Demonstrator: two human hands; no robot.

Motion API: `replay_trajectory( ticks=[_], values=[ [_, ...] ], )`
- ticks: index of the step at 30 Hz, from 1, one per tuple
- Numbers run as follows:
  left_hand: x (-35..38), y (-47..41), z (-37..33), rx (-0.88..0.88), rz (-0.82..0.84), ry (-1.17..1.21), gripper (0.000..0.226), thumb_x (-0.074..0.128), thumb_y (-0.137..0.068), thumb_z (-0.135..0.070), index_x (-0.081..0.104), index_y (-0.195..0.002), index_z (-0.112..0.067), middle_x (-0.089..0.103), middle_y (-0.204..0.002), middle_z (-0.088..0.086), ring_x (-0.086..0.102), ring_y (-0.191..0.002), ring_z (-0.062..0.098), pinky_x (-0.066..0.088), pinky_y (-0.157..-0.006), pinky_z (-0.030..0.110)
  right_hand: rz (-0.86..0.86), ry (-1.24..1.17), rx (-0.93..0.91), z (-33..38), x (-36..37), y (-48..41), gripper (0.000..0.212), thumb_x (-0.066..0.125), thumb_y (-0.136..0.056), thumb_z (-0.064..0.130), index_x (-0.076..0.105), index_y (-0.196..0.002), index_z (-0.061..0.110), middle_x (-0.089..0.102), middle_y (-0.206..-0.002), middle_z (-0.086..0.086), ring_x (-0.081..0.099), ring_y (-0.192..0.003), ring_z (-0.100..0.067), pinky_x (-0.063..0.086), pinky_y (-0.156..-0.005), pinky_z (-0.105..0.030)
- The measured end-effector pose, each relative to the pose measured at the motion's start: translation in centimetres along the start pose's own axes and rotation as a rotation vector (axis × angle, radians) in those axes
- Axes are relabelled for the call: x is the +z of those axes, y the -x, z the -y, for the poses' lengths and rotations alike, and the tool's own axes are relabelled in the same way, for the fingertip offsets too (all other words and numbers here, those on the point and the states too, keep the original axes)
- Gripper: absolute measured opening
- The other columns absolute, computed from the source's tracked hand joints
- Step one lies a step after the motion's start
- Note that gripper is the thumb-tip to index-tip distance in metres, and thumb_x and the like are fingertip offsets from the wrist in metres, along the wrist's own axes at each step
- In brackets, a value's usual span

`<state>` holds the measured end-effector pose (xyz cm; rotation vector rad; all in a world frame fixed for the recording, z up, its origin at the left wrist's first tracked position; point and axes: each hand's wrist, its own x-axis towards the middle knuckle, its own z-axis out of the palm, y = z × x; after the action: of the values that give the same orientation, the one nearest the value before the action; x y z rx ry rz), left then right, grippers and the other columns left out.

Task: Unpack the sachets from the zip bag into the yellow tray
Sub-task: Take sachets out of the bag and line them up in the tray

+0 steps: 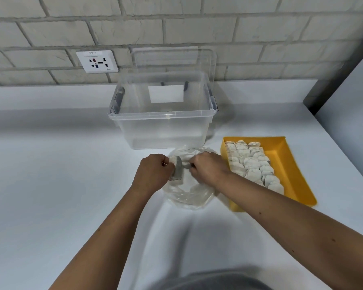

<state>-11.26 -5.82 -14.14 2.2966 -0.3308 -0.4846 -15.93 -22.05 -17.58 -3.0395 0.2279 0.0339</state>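
Two hands are held over a clear zip bag [190,195] lying on the white bench [50,164]. One grey sachet [177,172] is gripped in the curled fingers of the left hand [155,172] and pinched by the right hand [210,170] (over the bag). White sachets [254,164] are packed in the yellow tray [291,164] alongside.

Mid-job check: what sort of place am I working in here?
Probably a workroom or lab-style packing bench: a plain white counter against a painted brick wall with a wall socket, a clear storage bin, and a yellow tray of sachets.
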Motion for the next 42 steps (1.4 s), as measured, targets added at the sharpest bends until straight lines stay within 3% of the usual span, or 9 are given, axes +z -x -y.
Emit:
replay_trajectory(
  ticks=[8,13,16,24,27,31,34,38,42],
  values=[
    [-0.2,-0.3,1.3,-0.085,0.073,0.164,0.024,0.058,-0.089,-0.014,0.063,-0.089,0.010,0.071,-0.083,0.022,0.074,-0.065,0.027,0.059,-0.079,0.051,-0.022,-0.048,0.000,0.7,0.0,-0.6,0.022,0.056,-0.088,0.025,0.073,-0.091,0.012,0.071,-0.095,-0.010,0.064,-0.091,-0.029,0.039,-0.070,-0.029],
    [-0.7,-0.1,1.1,-0.113,0.120,0.236,0.026,0.054,-0.093,-0.008,0.061,-0.093,0.018,0.066,-0.083,0.026,0.075,-0.065,0.024,0.063,-0.073,0.040,-0.089,-0.530,-0.013,-2.0,-2.9,1.8,0.010,0.072,-0.079,0.023,0.077,-0.075,0.016,0.072,-0.065,0.001,0.068,-0.064,-0.011,0.055,-0.070,-0.032],
    [-0.6,0.0,0.6,-0.152,0.194,0.349,0.025,0.051,-0.096,-0.007,0.064,-0.098,0.015,0.072,-0.096,0.027,0.076,-0.072,0.027,0.063,-0.073,0.035,-0.268,-0.683,-0.015,-2.2,-4.0,3.6,0.008,0.075,-0.079,0.015,0.080,-0.086,0.015,0.075,-0.074,0.003,0.068,-0.066,-0.004,0.056,-0.073,-0.026],
    [0.3,0.4,-1.0,-0.216,0.314,0.642,0.030,0.051,-0.101,-0.025,0.072,-0.099,-0.004,0.077,-0.089,0.012,0.075,-0.087,0.031,0.061,-0.083,0.038,-0.437,-0.435,-0.289,-1.5,-2.6,4.7,0.018,0.068,-0.080,0.020,0.078,-0.093,0.015,0.076,-0.086,0.002,0.071,-0.071,-0.016,0.059,-0.061,-0.033],
    [0.7,0.2,-1.0,-0.202,0.278,0.598,0.044,0.050,-0.100,-0.043,0.072,-0.102,-0.004,0.076,-0.094,0.017,0.075,-0.083,0.029,0.061,-0.080,0.038,-0.389,-0.382,-0.310,-1.5,-2.6,4.6,0.017,0.067,-0.082,0.021,0.077,-0.095,0.017,0.075,-0.088,0.003,0.070,-0.071,-0.015,0.058,-0.061,-0.033],
    [1.1,0.0,0.1,-0.050,0.074,0.355,0.017,0.061,-0.091,-0.016,0.071,-0.086,-0.002,0.074,-0.083,0.015,0.073,-0.069,0.024,0.062,-0.077,0.042,-0.203,-0.439,-0.185,-1.9,-2.4,4.2,0.021,0.067,-0.089,0.028,0.073,-0.108,0.020,0.073,-0.098,0.004,0.068,-0.086,-0.015,0.055,-0.075,-0.032],
    [1.1,-0.2,0.7,0.025,-0.117,0.016,0.015,0.059,-0.084,-0.022,0.069,-0.077,-0.013,0.070,-0.072,0.003,0.067,-0.073,0.027,0.055,-0.065,0.038,-0.014,-0.250,-0.147,-2.0,-1.6,3.4,0.025,0.055,-0.096,0.028,0.068,-0.115,0.018,0.067,-0.112,-0.001,0.063,-0.102,-0.021,0.051,-0.084,-0.035],
    [1.5,-0.5,0.8,0.116,-0.322,-0.153,0.014,0.063,-0.090,-0.032,0.072,-0.091,-0.021,0.060,-0.106,-0.005,0.053,-0.102,0.020,0.038,-0.068,0.029,0.118,-0.001,-0.192,-1.0,-0.4,2.2,0.022,0.049,-0.092,0.013,0.068,-0.101,0.018,0.061,-0.110,-0.004,0.059,-0.104,-0.027,0.043,-0.080,-0.033],
    [2.0,-1.6,1.3,0.080,-0.230,-0.177,0.018,0.060,-0.093,-0.030,0.072,-0.100,-0.017,0.063,-0.119,0.003,0.057,-0.110,0.029,0.039,-0.077,0.027,0.213,0.075,-0.116,-0.3,0.3,1.0,0.028,0.046,-0.094,0.014,0.060,-0.117,0.020,0.054,-0.121,-0.007,0.055,-0.111,-0.029,0.036,-0.089,-0.038]
  ],
)
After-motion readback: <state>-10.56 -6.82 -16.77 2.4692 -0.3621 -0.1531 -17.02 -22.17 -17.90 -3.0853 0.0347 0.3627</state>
